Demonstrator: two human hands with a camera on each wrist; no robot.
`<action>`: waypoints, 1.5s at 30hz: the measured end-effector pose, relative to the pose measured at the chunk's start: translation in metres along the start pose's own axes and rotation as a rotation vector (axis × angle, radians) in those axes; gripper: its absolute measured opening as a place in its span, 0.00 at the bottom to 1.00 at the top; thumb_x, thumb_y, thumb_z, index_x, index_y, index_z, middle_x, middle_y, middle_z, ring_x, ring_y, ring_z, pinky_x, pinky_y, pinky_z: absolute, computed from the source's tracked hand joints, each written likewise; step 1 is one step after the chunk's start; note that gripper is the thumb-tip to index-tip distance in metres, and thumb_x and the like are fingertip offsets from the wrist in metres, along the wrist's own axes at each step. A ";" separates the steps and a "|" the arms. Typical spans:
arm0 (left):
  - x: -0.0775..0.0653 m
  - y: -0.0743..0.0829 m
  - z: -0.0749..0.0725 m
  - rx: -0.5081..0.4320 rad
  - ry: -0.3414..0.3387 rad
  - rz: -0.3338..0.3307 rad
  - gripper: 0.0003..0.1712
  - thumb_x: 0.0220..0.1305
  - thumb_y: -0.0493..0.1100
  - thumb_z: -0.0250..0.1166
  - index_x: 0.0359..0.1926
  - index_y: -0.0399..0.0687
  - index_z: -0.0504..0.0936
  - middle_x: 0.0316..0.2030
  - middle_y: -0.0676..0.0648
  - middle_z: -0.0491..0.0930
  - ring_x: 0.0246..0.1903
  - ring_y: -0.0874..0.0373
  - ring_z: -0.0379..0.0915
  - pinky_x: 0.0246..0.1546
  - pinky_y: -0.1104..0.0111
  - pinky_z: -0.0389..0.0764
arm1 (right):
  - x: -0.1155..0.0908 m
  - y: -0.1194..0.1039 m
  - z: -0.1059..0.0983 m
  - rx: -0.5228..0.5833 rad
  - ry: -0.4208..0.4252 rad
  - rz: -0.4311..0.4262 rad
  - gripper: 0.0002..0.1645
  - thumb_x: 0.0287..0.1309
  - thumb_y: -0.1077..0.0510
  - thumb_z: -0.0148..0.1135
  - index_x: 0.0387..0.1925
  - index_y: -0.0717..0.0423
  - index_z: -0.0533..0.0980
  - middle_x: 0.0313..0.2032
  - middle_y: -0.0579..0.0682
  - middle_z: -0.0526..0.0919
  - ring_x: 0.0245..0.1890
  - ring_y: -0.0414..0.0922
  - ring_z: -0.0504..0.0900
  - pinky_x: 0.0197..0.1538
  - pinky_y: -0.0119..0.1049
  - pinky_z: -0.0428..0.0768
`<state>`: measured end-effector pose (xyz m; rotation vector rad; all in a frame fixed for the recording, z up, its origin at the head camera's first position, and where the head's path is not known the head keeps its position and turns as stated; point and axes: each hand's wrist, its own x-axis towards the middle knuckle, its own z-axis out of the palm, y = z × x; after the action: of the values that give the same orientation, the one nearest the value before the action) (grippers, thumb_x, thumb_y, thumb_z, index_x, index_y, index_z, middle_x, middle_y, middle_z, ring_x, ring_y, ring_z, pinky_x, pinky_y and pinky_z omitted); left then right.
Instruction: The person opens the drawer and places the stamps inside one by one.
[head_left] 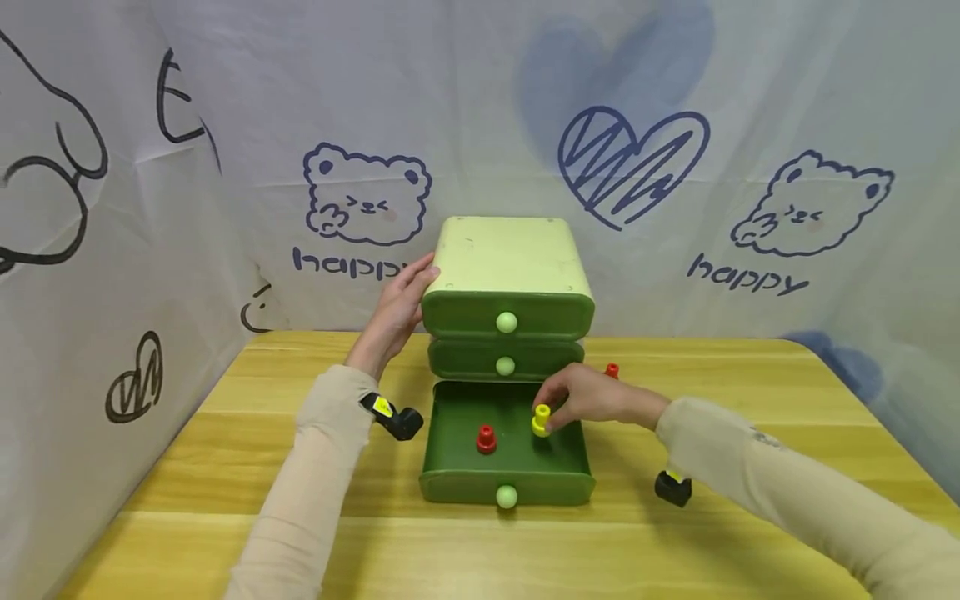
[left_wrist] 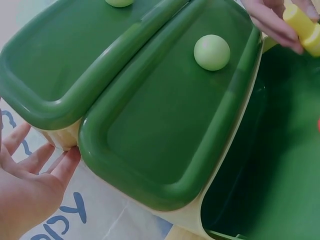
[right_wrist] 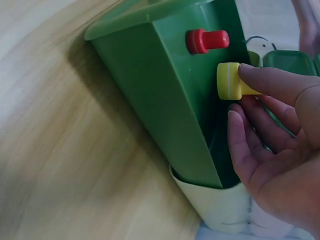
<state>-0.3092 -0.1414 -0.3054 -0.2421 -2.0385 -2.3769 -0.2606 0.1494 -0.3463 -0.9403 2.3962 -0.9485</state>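
A small cabinet (head_left: 513, 254) with a pale yellow-green shell has three green drawers. Its bottom drawer (head_left: 461, 487) is pulled out, while the upper two are closed. My right hand (head_left: 588, 393) pinches a yellow peg-shaped piece (head_left: 541, 422) with a wide base, held over the right part of that drawer. Inside the drawer, to the left, stands a red peg-shaped piece (head_left: 486, 440), also seen in the right wrist view (right_wrist: 207, 41). With fairly straight fingers, my left hand (head_left: 392, 315) touches the cabinet's left side; in the left wrist view its fingers (left_wrist: 40, 159) lie against the shell.
Another red piece (head_left: 612, 371) is on the wooden table (head_left: 720, 442) right of the cabinet, partly hidden behind my right hand. Round pale knobs (head_left: 507, 497) stick out from the drawer fronts. A white printed cloth (head_left: 480, 108) hangs behind the table.
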 end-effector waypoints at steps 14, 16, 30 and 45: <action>0.001 -0.001 0.001 0.007 -0.004 0.009 0.34 0.71 0.49 0.55 0.74 0.50 0.58 0.71 0.45 0.56 0.63 0.51 0.62 0.60 0.63 0.71 | 0.019 -0.002 0.009 0.002 -0.057 0.034 0.13 0.48 0.67 0.72 0.39 0.62 0.83 0.36 0.45 0.85 0.39 0.40 0.81 0.44 0.33 0.80; 0.001 -0.001 0.002 0.011 -0.005 0.008 0.34 0.71 0.49 0.55 0.74 0.50 0.58 0.71 0.45 0.56 0.63 0.51 0.62 0.60 0.63 0.71 | 0.021 -0.001 0.010 0.001 -0.070 0.038 0.13 0.48 0.67 0.73 0.39 0.61 0.83 0.36 0.44 0.84 0.39 0.40 0.81 0.44 0.33 0.80; 0.002 -0.002 0.003 0.001 0.002 0.004 0.33 0.71 0.49 0.55 0.74 0.51 0.59 0.71 0.46 0.56 0.62 0.51 0.63 0.60 0.62 0.70 | 0.038 0.007 0.023 0.000 -0.098 0.021 0.13 0.46 0.67 0.74 0.37 0.61 0.84 0.34 0.45 0.85 0.37 0.38 0.81 0.40 0.30 0.80; 0.001 -0.002 0.000 -0.001 0.002 0.005 0.34 0.70 0.50 0.55 0.74 0.51 0.59 0.71 0.46 0.56 0.63 0.52 0.61 0.61 0.61 0.69 | 0.046 0.008 0.032 0.046 -0.112 0.036 0.12 0.47 0.68 0.73 0.37 0.62 0.83 0.33 0.46 0.85 0.36 0.38 0.82 0.38 0.31 0.81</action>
<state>-0.3101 -0.1405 -0.3070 -0.2445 -2.0338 -2.3739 -0.2781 0.1068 -0.3789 -0.9068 2.2808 -0.9090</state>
